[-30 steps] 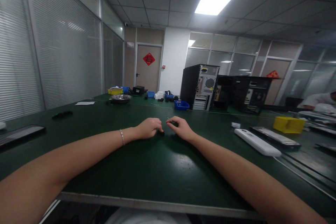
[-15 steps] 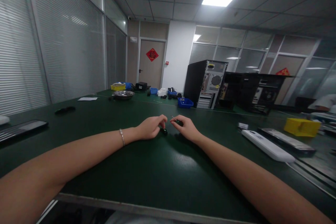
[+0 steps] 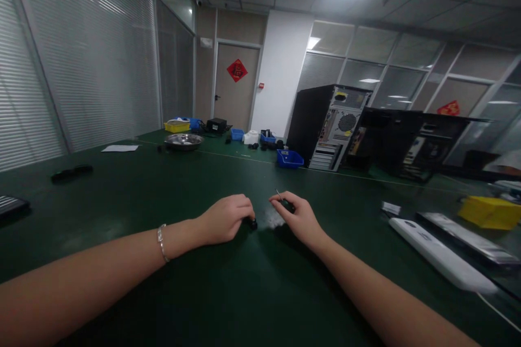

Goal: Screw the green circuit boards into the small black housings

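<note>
My left hand (image 3: 228, 218), with a silver bracelet at the wrist, rests on the green table with its fingers curled down around a small black part (image 3: 253, 224). Most of that part is hidden under the fingertips, so its kind cannot be made out. To the right, a short gap away, my right hand (image 3: 299, 217) is closed on a small screwdriver (image 3: 287, 205). Its dark handle lies within the palm, and the thin metal shaft points up and to the left, clear of the black part.
A blue bin (image 3: 290, 159) and a black computer tower (image 3: 311, 124) stand further back, with an opened computer case (image 3: 401, 141) beside them. A white power strip (image 3: 442, 254) and a yellow box (image 3: 490, 212) lie right. A metal bowl (image 3: 184, 142) sits back left.
The head view has tilted down and shifted, so both hands appear lower. My left fingers have come down onto the black part. My right hand keeps the screwdriver, slightly farther from my left.
</note>
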Tool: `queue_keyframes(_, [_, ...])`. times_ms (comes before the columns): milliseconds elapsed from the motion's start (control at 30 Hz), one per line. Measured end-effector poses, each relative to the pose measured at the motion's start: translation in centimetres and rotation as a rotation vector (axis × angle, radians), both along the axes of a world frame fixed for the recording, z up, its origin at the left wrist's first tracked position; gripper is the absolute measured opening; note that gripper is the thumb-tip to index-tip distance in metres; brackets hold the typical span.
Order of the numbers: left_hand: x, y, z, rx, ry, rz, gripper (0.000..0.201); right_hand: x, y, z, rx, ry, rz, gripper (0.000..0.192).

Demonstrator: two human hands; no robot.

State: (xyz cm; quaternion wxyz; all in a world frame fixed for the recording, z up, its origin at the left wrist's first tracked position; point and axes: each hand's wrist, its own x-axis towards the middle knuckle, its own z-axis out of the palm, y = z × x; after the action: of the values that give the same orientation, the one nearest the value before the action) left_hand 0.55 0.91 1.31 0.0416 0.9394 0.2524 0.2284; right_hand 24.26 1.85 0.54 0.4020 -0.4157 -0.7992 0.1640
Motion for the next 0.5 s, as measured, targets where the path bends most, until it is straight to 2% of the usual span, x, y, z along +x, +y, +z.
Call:
queue_keyframes(167, [-0.5, 0.7, 0.8, 0.026, 0.031, -0.023, 0.035, -0.8, 0.4, 0.6, -0.053, 0.048, -0.024, 0.014])
queue_keyframes(300, [-0.8, 1.6, 1.4, 0.049, 0.122, -0.083, 0.025, -1.5, 1.5, 0.4, -0.094, 0.062, -0.011, 0.016])
queue_keyframes(500, [-0.4, 2.1, 1.3, -0.015, 0.123, -0.051, 0.02, -1.7, 2.2, 0.3, -0.154, 0.121, -0.056, 0.016])
